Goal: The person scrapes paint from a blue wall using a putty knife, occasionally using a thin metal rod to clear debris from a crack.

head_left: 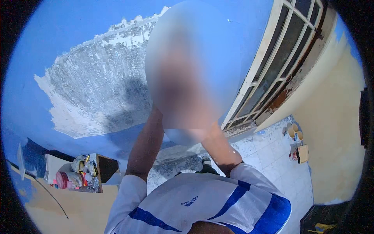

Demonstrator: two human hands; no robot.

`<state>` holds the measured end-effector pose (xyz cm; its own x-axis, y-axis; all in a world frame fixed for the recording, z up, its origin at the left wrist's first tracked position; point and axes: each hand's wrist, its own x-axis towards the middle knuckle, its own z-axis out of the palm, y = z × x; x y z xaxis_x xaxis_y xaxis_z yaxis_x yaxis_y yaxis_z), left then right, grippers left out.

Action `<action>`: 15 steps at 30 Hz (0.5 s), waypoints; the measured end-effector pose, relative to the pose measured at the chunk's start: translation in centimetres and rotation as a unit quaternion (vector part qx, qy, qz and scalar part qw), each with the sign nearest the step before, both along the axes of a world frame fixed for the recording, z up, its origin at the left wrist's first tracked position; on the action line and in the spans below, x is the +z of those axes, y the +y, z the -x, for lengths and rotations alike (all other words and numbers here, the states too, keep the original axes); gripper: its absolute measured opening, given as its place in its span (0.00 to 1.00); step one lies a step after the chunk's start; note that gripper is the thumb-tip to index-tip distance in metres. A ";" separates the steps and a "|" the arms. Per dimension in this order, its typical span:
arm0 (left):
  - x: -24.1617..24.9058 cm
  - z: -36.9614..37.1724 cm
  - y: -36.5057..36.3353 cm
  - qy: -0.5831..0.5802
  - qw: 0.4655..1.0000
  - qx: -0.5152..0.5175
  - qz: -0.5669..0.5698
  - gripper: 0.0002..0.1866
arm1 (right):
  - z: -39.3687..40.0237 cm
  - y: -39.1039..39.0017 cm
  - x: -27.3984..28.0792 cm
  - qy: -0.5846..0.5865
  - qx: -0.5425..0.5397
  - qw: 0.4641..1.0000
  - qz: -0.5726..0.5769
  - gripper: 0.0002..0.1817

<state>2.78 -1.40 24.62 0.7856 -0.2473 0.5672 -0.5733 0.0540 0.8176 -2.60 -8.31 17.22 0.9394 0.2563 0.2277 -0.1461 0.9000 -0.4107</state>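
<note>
Overhead, both arms reached up toward the blue wall (pixel 70 35) beside its scraped grey patch (pixel 97 85). A blur hid both hands, so neither grip could be told. A window (pixel 280 54) stood to the right.

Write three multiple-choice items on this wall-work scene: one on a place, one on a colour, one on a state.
1. Where is the window?
A. right of the scraped patch
B. left of it
C. below it

2. What colour is the painted wall?
A. green
B. blue
C. red

3. What state is the scraped patch in?
A. freshly painted blue
B. covered with paper
C. bare, grey-white, ragged-edged

Answers:
1. A, the frame stands right of the patch.
2. B, blue surrounds the patch.
3. C, rough grey-white surface shows where paint is gone.
</note>
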 end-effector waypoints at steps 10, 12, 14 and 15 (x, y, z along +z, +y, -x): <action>0.6 0.0 0.0 -0.029 0.999 0.010 -0.029 0.12 | 0.1 0.4 0.0 0.001 0.035 0.998 -0.051 0.20; 1.6 0.3 -0.1 -0.042 0.998 0.013 -0.052 0.17 | -0.6 0.0 0.6 -0.070 0.039 0.995 -0.054 0.22; 0.2 -0.2 0.4 -0.074 0.995 0.029 -0.066 0.17 | 0.1 0.4 0.2 0.011 0.024 0.999 -0.043 0.22; -0.3 -0.2 0.6 -0.092 0.993 0.035 -0.073 0.17 | 0.6 0.7 0.0 0.051 0.015 0.998 -0.038 0.23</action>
<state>3.00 -0.78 24.27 0.6906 -0.2861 0.6642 -0.7112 -0.1018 0.6956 -3.20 -7.58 17.24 0.9509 0.2695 0.1521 -0.2100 0.9230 -0.3224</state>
